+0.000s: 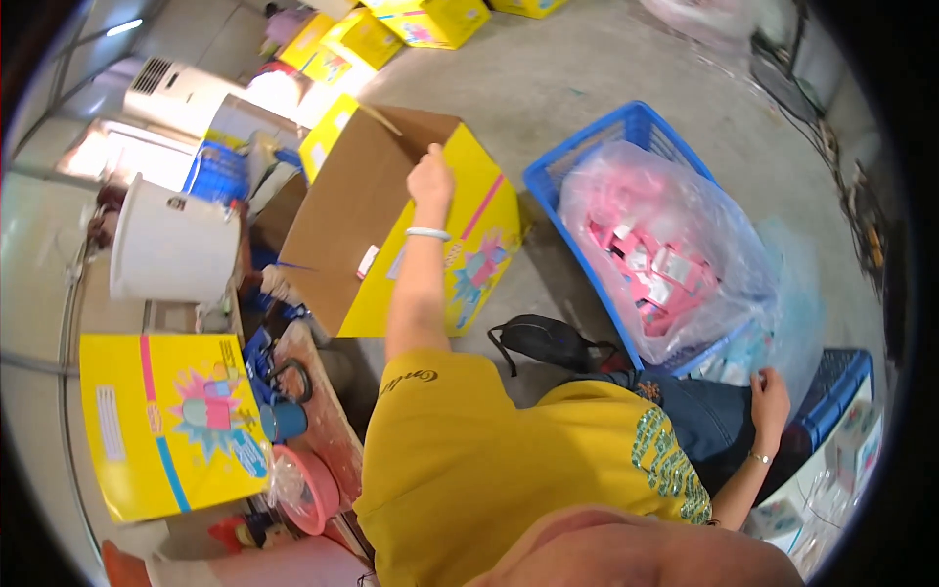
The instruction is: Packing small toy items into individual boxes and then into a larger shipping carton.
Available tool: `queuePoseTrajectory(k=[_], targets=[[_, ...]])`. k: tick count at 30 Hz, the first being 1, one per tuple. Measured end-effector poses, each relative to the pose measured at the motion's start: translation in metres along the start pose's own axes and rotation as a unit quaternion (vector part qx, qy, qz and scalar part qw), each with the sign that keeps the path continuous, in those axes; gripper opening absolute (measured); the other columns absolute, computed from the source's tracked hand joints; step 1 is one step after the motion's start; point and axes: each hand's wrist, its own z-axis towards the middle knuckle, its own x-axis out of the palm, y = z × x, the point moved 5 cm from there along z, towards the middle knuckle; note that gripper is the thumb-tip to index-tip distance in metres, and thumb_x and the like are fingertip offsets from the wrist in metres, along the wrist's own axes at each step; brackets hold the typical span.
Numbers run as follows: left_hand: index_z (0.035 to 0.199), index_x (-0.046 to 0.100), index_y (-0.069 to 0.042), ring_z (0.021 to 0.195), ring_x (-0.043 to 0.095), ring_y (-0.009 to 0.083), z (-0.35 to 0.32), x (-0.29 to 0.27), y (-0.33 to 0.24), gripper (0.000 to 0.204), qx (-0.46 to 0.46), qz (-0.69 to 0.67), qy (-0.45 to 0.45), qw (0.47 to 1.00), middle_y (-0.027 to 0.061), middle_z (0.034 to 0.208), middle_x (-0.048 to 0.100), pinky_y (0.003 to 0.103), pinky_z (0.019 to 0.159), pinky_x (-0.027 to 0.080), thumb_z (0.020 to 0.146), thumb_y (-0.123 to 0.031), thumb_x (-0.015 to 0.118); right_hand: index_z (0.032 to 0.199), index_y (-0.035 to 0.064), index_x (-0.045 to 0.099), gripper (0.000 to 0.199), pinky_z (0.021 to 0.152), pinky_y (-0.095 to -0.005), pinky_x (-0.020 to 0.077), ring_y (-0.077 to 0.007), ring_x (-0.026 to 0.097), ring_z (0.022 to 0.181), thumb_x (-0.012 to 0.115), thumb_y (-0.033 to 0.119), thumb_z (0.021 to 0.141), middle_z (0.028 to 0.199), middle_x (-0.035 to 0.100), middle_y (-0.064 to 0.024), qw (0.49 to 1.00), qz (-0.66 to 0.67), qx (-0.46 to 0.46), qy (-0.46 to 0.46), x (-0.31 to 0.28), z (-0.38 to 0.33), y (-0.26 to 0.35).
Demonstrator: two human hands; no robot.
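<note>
My left arm stretches forward over a yellow cardboard box (pixel 471 210) with its top open. My left hand (pixel 430 181) is closed in a fist at the box's rim and appears to grip it. Inside the brown interior lies a small white-and-pink piece (pixel 368 261). My right hand (pixel 770 399) is low beside my thigh, next to a clear plastic bag (pixel 724 186), its fingers curled; what they hold, if anything, cannot be made out. The bag lines a blue plastic crate (pixel 638 119) and contains many small pink-and-white packets (pixel 657 269).
A black pouch (pixel 540 342) lies between box and crate. At left are another yellow box (pixel 127 421), a white bucket (pixel 176 245), a pink basin (pixel 318 479) and a worn wooden bench (pixel 328 411). More yellow boxes (pixel 416 22) stand far back; cables (pixel 831 147) run along the right.
</note>
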Motion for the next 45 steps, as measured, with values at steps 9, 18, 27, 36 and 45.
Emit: queuePoseTrajectory(k=[9,18,27,36,45], targets=[[0.096,0.048,-0.004,0.075,0.067,0.0346,-0.014,-0.010,-0.009,0.018,0.028,-0.003,-0.057,0.998,0.0164,0.083,0.065,0.044,0.065,0.053,0.081,-0.006,0.058,0.081,-0.0028,0.059,0.036,0.069,-0.0506,0.0434,-0.0458,0.057,0.083,0.052,0.030,0.093,0.083,0.060,-0.0273,0.997,-0.051,0.015,0.051,0.005,-0.001,-0.019],[0.104,0.056,-0.003,0.091,0.066,0.0377,-0.003,-0.002,0.013,0.023,0.028,-0.009,0.091,0.995,0.0226,0.094,0.068,0.049,0.077,0.053,0.090,-0.021,0.050,0.081,-0.0013,0.060,0.038,0.069,-0.0514,0.0433,-0.0441,0.057,0.082,0.048,0.032,0.096,0.083,0.061,-0.0243,0.999,-0.045,0.005,-0.009,0.005,-0.026,-0.035],[0.120,0.055,-0.010,0.105,0.060,0.0376,-0.015,-0.010,0.050,0.041,0.078,-0.046,0.169,0.981,0.0211,0.109,0.065,0.045,0.088,0.048,0.082,-0.023,0.065,0.080,-0.0009,0.055,0.037,0.064,-0.0467,0.0425,-0.0441,0.055,0.077,0.050,0.033,0.095,0.079,0.056,-0.0251,0.998,-0.020,0.051,-0.038,0.000,-0.043,-0.038],[0.116,0.056,-0.014,0.092,0.063,0.0403,-0.116,-0.055,0.019,0.033,0.127,-0.107,0.199,0.966,0.0196,0.096,0.067,0.046,0.077,0.050,0.086,-0.022,0.065,0.089,0.0005,0.057,0.036,0.066,-0.0434,0.0449,-0.0427,0.056,0.080,0.052,0.035,0.095,0.084,0.058,-0.0230,0.997,-0.009,0.065,-0.048,-0.007,-0.051,-0.037],[0.112,0.056,-0.007,0.085,0.062,0.0394,-0.163,-0.089,-0.021,0.033,0.220,-0.029,0.268,0.937,0.0202,0.084,0.066,0.046,0.073,0.049,0.083,-0.020,0.066,0.090,0.0018,0.059,0.036,0.067,-0.0429,0.0456,-0.0415,0.058,0.081,0.051,0.036,0.095,0.085,0.059,-0.0226,0.996,-0.037,0.064,-0.053,-0.011,-0.055,-0.023]])
